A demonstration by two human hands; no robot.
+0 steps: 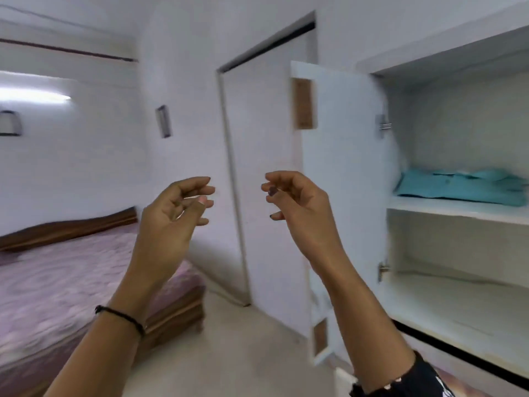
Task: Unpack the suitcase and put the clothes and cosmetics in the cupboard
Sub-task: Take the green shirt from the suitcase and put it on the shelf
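Both hands raised, fingers (200, 190) loosely curled

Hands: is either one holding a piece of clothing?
No, the left hand and the right hand are raised with loosely curled fingers and hold nothing; the teal shirt lies on a shelf.

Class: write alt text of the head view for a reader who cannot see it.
The left hand and right hand, empty with loosely curled fingers, are raised beside an open cupboard. A folded teal shirt lies on one shelf; a bed stands left.
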